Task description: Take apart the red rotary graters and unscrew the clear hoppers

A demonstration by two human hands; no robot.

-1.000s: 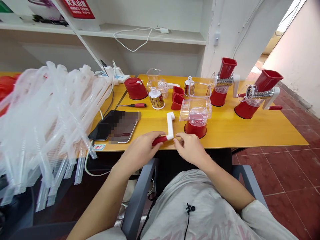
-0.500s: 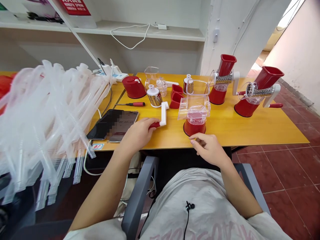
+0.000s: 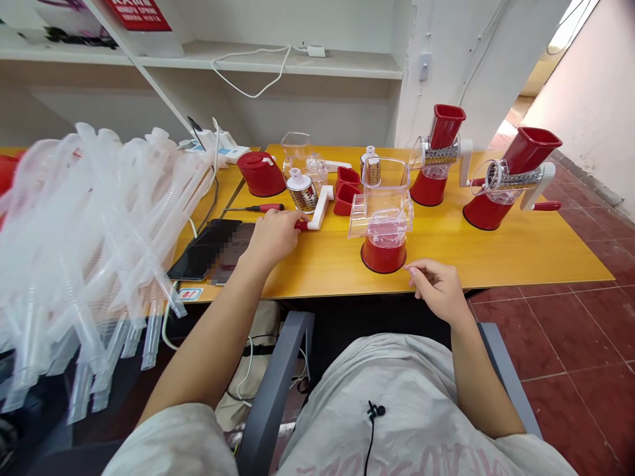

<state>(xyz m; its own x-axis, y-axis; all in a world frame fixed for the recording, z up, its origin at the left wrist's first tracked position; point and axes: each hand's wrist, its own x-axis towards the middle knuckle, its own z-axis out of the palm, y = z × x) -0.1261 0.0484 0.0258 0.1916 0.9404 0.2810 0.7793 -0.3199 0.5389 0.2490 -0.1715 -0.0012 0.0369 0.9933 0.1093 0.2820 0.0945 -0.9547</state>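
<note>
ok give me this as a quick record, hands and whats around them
left hand: gripping the red grip of a white crank handle
right hand: open, at the table's near edge, holding nothing
near left hand: steel grater drum, red-handled screwdriver, dark phone
near right hand: red base carrying a clear hopper
rest: assembled rotary grater, second assembled grater, clear plastic tubes, yellow table

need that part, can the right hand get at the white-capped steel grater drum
Probably not: the clear plastic hopper on its red base stands between the right hand and the drum; the left hand, on the white crank, sits beside it.
</note>
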